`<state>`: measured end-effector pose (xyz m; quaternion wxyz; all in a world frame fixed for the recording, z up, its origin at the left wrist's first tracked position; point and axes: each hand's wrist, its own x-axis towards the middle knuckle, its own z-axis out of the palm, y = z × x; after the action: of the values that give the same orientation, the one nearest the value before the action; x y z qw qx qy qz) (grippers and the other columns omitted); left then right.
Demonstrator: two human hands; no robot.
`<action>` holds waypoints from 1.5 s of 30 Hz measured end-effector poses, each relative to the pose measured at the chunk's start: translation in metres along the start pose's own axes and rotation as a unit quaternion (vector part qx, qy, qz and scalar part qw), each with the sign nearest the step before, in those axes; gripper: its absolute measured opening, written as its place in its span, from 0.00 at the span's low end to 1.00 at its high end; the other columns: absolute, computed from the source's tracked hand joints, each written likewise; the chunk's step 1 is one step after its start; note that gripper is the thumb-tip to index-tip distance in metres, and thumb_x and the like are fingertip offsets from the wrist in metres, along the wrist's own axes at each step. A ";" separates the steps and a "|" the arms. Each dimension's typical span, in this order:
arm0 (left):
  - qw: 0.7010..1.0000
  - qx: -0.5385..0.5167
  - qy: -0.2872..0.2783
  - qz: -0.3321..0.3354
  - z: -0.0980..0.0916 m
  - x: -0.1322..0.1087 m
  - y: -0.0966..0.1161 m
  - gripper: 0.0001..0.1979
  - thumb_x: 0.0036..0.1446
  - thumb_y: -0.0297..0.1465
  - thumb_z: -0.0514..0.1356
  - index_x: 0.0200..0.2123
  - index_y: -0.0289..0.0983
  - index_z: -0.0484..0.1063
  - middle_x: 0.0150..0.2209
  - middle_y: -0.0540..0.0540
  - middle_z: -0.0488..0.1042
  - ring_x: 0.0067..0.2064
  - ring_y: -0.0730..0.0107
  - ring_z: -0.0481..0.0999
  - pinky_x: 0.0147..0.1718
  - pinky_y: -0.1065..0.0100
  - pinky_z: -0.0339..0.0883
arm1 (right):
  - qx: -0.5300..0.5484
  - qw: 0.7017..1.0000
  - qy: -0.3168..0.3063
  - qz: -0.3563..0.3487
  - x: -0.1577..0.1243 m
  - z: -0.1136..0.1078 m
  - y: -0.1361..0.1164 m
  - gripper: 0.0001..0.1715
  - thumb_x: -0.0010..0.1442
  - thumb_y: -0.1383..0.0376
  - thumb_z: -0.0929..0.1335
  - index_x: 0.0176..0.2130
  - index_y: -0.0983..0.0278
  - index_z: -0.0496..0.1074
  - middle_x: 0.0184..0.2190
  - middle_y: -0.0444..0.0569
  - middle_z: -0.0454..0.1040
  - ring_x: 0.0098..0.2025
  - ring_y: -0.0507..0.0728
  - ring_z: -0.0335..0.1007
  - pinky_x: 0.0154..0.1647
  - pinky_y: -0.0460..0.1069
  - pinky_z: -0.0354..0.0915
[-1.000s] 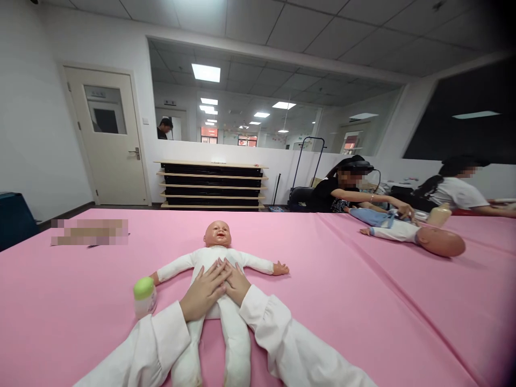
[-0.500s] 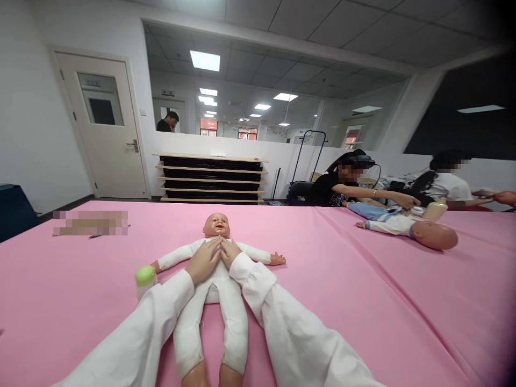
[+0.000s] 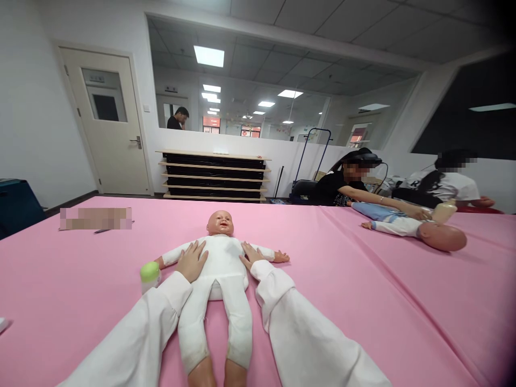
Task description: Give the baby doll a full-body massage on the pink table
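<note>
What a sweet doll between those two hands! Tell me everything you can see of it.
The doll lies face up on a pink table cover, head away from the camera, arms spread, legs slightly apart. Its white body looks like stuffed cloth, stained at the leg cuffs; its bald, smiling head, small hands and lower legs look like smooth plastic. The left hand and right hand seem to rest flat along opposite sides of its chest. Its feet are out of frame.
</note>
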<state>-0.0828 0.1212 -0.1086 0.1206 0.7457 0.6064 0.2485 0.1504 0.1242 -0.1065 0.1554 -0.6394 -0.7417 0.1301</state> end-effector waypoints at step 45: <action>0.996 0.031 0.069 0.052 0.022 0.025 -0.013 0.22 0.62 0.34 0.42 0.58 0.39 0.58 0.60 0.45 0.58 0.62 0.62 0.55 0.59 0.49 0.47 | -0.106 0.979 0.162 -0.069 0.017 0.015 -0.019 0.18 0.63 0.60 0.62 0.50 0.66 0.64 0.48 0.52 0.65 0.47 0.55 0.65 0.47 0.55 0.65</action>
<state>-0.0787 0.1512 -0.1275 0.0421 0.7606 0.5812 0.2862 0.1247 0.1379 -0.1119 0.2137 -0.6124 -0.7583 -0.0657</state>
